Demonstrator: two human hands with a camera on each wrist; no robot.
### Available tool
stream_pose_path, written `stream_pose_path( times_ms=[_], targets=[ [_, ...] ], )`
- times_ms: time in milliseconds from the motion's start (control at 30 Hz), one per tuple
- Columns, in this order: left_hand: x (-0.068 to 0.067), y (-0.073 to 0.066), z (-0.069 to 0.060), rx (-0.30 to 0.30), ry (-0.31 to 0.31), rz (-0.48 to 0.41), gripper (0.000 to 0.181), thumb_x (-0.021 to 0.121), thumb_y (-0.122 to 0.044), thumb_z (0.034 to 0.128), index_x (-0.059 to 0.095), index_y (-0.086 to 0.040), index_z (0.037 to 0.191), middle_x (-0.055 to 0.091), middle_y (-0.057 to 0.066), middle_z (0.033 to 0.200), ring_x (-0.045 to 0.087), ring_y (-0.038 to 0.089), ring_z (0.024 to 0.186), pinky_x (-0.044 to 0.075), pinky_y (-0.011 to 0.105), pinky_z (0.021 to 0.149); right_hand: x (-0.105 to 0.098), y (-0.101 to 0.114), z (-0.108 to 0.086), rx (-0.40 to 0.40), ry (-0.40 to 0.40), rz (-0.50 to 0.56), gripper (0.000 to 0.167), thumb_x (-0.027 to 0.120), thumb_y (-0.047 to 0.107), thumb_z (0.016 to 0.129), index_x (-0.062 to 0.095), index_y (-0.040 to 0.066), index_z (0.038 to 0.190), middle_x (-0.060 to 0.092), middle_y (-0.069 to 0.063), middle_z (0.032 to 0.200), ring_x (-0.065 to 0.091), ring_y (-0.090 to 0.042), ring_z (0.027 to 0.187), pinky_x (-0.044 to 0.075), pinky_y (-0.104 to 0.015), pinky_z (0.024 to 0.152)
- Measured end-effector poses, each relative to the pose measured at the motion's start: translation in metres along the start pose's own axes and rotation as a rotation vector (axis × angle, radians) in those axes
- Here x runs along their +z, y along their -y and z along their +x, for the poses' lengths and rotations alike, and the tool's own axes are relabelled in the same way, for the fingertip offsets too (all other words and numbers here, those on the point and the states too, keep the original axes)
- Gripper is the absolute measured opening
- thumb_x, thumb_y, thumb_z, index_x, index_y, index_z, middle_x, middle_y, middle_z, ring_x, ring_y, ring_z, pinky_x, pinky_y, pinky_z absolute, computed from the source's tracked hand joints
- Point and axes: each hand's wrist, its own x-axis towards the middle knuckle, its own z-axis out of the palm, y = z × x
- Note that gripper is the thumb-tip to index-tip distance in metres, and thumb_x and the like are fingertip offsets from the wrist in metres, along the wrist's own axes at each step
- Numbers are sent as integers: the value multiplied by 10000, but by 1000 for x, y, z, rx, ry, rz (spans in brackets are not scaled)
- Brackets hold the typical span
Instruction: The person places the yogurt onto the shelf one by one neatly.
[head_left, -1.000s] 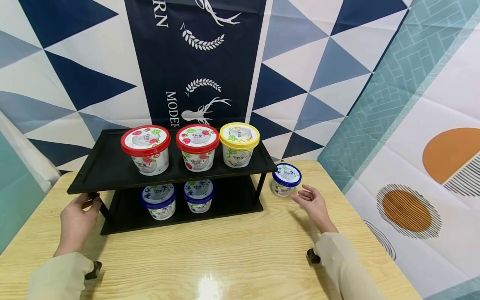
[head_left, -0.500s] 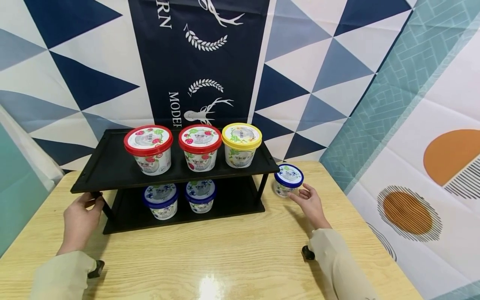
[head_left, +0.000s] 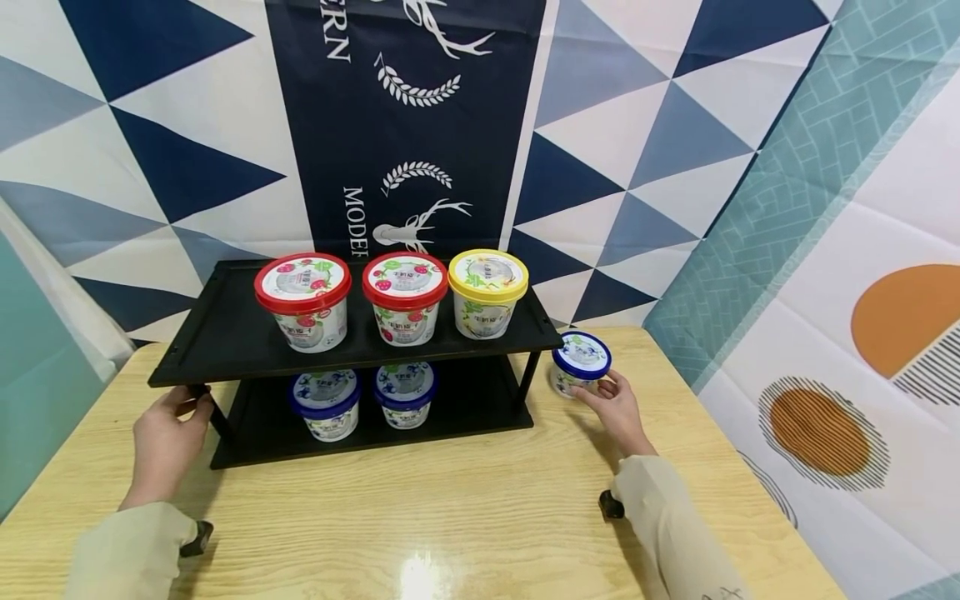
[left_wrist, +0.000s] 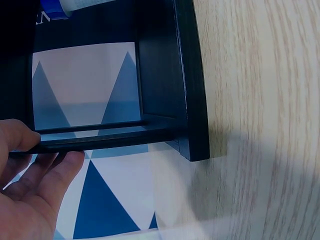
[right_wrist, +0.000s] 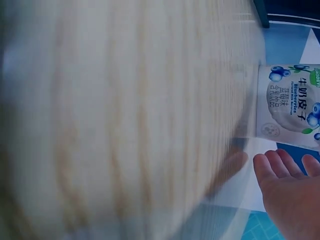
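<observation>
My left hand (head_left: 171, 437) pinches the left front post (left_wrist: 110, 141) of a black two-tier shelf (head_left: 217, 337), thumb on one side and fingers on the other in the left wrist view. Right of the shelf, a blue-lidded blueberry tub (head_left: 582, 357) stands upright on the table. My right hand (head_left: 618, 412) is at the tub's near right side, its thumb in front. Seen in the right wrist view, those fingers (right_wrist: 280, 164) are extended beside the printed tub wall (right_wrist: 280, 112), not wrapped round it. Whether they touch is unclear.
On the upper tier stand two red-lidded tubs (head_left: 302, 287) (head_left: 405, 287) and a yellow-lidded tub (head_left: 488, 287). Two blue-lidded tubs (head_left: 326, 400) (head_left: 406, 392) sit on the lower tier. Patterned cloth (head_left: 585, 167) hangs behind the wooden table (head_left: 360, 517).
My right hand has moved left to the blue-lidded tub, its thumb now in front of the tub's wall. My left hand stays on the post. The head view has shifted slightly.
</observation>
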Motion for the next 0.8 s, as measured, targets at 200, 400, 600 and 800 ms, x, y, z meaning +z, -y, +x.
stream_pose_path(
  times_ms=[200,400,600,800],
  targets=[
    [0,0,-1,-4,10,-12,298,454,-133,943,600,49,1128,591,274,1161,583,412,1032,304,41,558,2,0,2,18,7,-15,1016,715,383,808,47,66,1504,233,-233,1509,262,-356,1398,260,-468,1118],
    [0,0,-1,12,6,-12,293,460,-138,941,607,51,1110,600,286,1133,591,420,1010,323,65,538,6,-2,7,-17,11,33,1020,729,349,803,46,54,1502,251,-234,1500,273,-349,1397,282,-456,1110],
    [0,1,-1,19,8,-6,291,462,-144,943,612,49,1101,602,294,1116,592,424,1000,341,98,524,10,-5,12,-56,19,56,1023,756,338,776,91,35,1492,296,-225,1485,299,-346,1384,306,-444,1098],
    [0,2,0,15,6,-5,290,467,-138,940,612,53,1103,603,297,1115,593,426,1002,342,102,522,14,-6,16,-59,-6,31,1020,767,329,764,113,12,1479,317,-243,1463,322,-367,1362,311,-461,1090]
  ],
)
